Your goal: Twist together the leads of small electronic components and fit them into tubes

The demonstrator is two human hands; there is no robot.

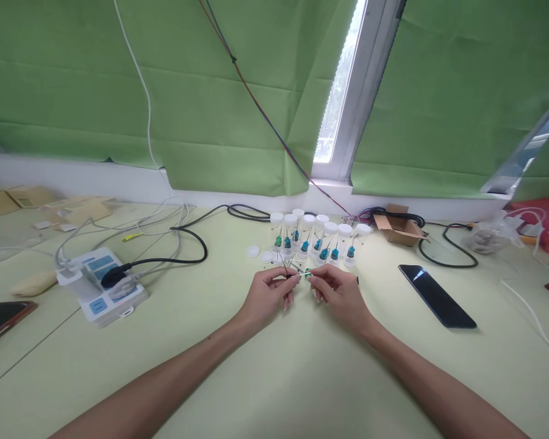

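My left hand (271,289) is closed in a pinch on a thin stick with a dark end. Facing it, my right hand (339,291) pinches a small green piece (307,274). A fine pale line spans the short gap between the fingertips; whether the two pieces join there I cannot tell. Just beyond the hands stand several clear vials (304,239) with white caps, each with a small blue or green piece and a thin stem inside. Loose white caps (253,250) lie left of the vials. More thin small parts lie behind my fingers, partly hidden.
A power strip (103,305) with plugs and cables lies at the left. A black phone (437,296) is at the right, near an open cardboard box (399,229). Black cable (196,261) loops across the table's back. Green blinds (238,122) hang over the window.
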